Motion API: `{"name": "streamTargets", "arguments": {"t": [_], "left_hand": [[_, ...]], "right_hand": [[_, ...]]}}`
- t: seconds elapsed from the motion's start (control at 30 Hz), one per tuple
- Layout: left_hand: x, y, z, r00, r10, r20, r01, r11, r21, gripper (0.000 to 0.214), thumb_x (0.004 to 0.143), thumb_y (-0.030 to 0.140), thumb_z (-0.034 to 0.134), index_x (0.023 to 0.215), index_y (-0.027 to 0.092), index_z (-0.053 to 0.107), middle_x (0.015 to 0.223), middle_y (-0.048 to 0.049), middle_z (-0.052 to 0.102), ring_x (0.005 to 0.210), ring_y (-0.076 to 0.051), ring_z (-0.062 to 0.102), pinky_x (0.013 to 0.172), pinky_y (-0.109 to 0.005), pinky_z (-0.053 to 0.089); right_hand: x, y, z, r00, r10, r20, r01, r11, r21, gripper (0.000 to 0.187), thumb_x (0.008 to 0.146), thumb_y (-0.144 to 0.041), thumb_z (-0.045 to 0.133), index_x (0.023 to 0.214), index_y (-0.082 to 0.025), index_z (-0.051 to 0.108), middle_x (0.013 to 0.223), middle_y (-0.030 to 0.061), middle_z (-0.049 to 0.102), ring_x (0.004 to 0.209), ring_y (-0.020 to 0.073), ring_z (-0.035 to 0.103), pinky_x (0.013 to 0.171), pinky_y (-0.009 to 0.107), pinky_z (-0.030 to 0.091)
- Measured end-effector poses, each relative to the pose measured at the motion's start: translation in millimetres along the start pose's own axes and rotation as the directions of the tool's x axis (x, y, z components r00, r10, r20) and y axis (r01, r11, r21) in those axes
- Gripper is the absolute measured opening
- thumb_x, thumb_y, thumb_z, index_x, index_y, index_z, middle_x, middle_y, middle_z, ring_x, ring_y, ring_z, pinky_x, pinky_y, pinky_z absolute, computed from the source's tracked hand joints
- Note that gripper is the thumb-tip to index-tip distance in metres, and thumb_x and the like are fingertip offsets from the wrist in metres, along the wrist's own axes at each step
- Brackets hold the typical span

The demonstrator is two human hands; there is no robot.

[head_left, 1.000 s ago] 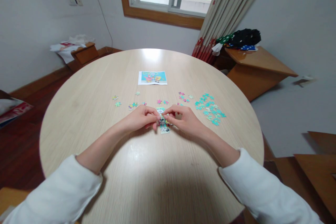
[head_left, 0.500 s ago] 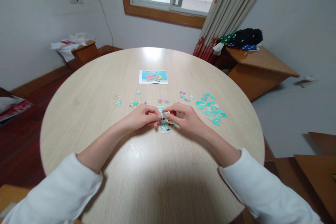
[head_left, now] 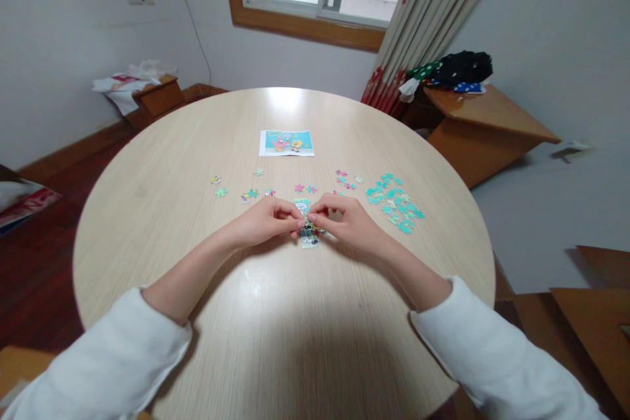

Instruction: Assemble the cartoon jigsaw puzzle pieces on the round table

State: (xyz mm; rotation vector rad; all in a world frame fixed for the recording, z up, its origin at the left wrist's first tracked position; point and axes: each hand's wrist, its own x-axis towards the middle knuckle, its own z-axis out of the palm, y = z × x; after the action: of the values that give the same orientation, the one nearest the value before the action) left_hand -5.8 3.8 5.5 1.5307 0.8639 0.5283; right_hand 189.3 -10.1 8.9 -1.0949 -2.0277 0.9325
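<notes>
A partly joined strip of jigsaw puzzle lies on the round table in front of me, its middle covered by my fingers. From the left, my left hand is closed, thumb and forefinger pinched at the strip's edge. My right hand meets it from the other side, likewise pinched, its fingertips over the strip. The fingers hide most of the small piece between them. More colourful joined pieces show partly under the right hand. Just beyond the hands lie loose pink and turquoise jigsaw pieces.
A printed cartoon picture lies flat farther back on the table. Many turquoise pieces are spread at the right, and a few others at the left. Past the table stand a curtain and a wooden cabinet with cloths.
The fingertips have shifted slightly over the puzzle strip, and the right forefinger has come down closer to it. The loose pieces and the picture stay where they were.
</notes>
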Motion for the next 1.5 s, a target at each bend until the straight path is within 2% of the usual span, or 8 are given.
{"name": "streamTargets", "arguments": {"t": [0.13, 0.33, 0.43, 0.53, 0.7, 0.97, 1.2, 1.5], "left_hand": [[0, 2, 1.4, 0.999, -0.015, -0.04, 0.016, 0.999, 0.029, 0.019, 0.074, 0.031, 0.065, 0.068, 0.013, 0.064, 0.054, 0.001, 0.059, 0.054, -0.009, 0.052, 0.056, -0.021, 0.041], [1, -3, 1.5, 0.962, 0.051, -0.269, -0.013, 0.99, 0.14, 0.018, 0.073, 0.031, 0.062, 0.068, 0.013, 0.063, 0.058, 0.0004, 0.058, 0.052, -0.008, 0.046, 0.051, -0.022, 0.033], [1, -7, 1.8, 0.956, 0.081, -0.282, -0.019, 0.976, 0.219, 0.017, 0.074, 0.03, 0.063, 0.069, 0.014, 0.062, 0.057, 0.0012, 0.056, 0.053, -0.009, 0.045, 0.052, -0.023, 0.033], [1, -8, 3.2, 0.943, 0.171, -0.287, -0.05, 0.921, 0.386, 0.013, 0.075, 0.026, 0.063, 0.069, 0.015, 0.062, 0.064, -0.0003, 0.059, 0.061, -0.011, 0.049, 0.06, -0.026, 0.037], [-1, -7, 4.4, 0.922, 0.33, -0.203, -0.152, 0.791, 0.593, 0.012, 0.075, 0.028, 0.068, 0.075, 0.017, 0.064, 0.087, -0.0052, 0.065, 0.089, -0.019, 0.057, 0.084, -0.034, 0.041], [-4, -12, 8.0, 0.945, 0.314, -0.089, -0.168, 0.701, 0.693, 0.032, 0.078, 0.036, 0.066, 0.105, 0.021, 0.06, 0.12, -0.0092, 0.06, 0.117, -0.025, 0.049, 0.105, -0.047, 0.026], [-3, -15, 11.5, 0.96, 0.28, 0.004, -0.201, 0.678, 0.708, 0.039, 0.078, 0.035, 0.065, 0.113, 0.02, 0.058, 0.124, -0.0114, 0.059, 0.123, -0.027, 0.047, 0.106, -0.046, 0.024], [-4, -16, 11.7, 0.966, 0.255, 0.034, -0.2, 0.663, 0.721, 0.039, 0.079, 0.032, 0.064, 0.115, 0.02, 0.056, 0.123, -0.0104, 0.061, 0.123, -0.027, 0.047, 0.104, -0.043, 0.026]], "right_hand": [[1, 0, -2, 0.998, 0.059, 0.007, -0.059, 0.998, 0.009, 0.018, 0.083, -0.029, 0.054, 0.072, -0.016, 0.062, 0.074, 0.003, 0.064, 0.071, 0.0134, 0.054, 0.067, 0.028, 0.04], [2, -1, -9, 0.986, 0.146, 0.08, -0.145, 0.989, -0.024, 0.015, 0.079, -0.026, 0.055, 0.071, -0.016, 0.062, 0.073, 0.0039, 0.063, 0.069, 0.0136, 0.054, 0.065, 0.028, 0.041], [2, -2, -12, 0.974, 0.191, 0.125, -0.189, 0.982, -0.023, 0.015, 0.078, -0.025, 0.056, 0.071, -0.014, 0.064, 0.07, 0.0038, 0.064, 0.066, 0.0128, 0.054, 0.064, 0.028, 0.04], [2, -1, -13, 0.965, 0.214, 0.154, -0.214, 0.977, -0.018, 0.019, 0.078, -0.028, 0.056, 0.072, -0.013, 0.065, 0.067, 0.0033, 0.063, 0.063, 0.0119, 0.052, 0.062, 0.027, 0.039], [2, 4, -13, 0.963, 0.214, 0.165, -0.213, 0.977, -0.024, 0.021, 0.077, -0.03, 0.057, 0.072, -0.012, 0.067, 0.065, 0.0021, 0.061, 0.06, 0.0105, 0.049, 0.059, 0.026, 0.037], [1, 8, -16, 0.953, 0.228, 0.202, -0.225, 0.974, -0.036, 0.021, 0.077, -0.03, 0.057, 0.073, -0.013, 0.069, 0.064, 0.0017, 0.062, 0.059, 0.0102, 0.049, 0.057, 0.025, 0.036], [2, 7, -18, 0.941, 0.25, 0.23, -0.251, 0.968, -0.026, 0.019, 0.076, -0.028, 0.058, 0.074, -0.014, 0.07, 0.064, 0.0017, 0.064, 0.059, 0.0106, 0.051, 0.056, 0.025, 0.037], [0, 6, -20, 0.918, 0.28, 0.281, -0.29, 0.957, -0.004, 0.014, 0.075, -0.022, 0.059, 0.073, -0.014, 0.071, 0.067, 0.0032, 0.067, 0.061, 0.0113, 0.055, 0.058, 0.025, 0.041]]}}
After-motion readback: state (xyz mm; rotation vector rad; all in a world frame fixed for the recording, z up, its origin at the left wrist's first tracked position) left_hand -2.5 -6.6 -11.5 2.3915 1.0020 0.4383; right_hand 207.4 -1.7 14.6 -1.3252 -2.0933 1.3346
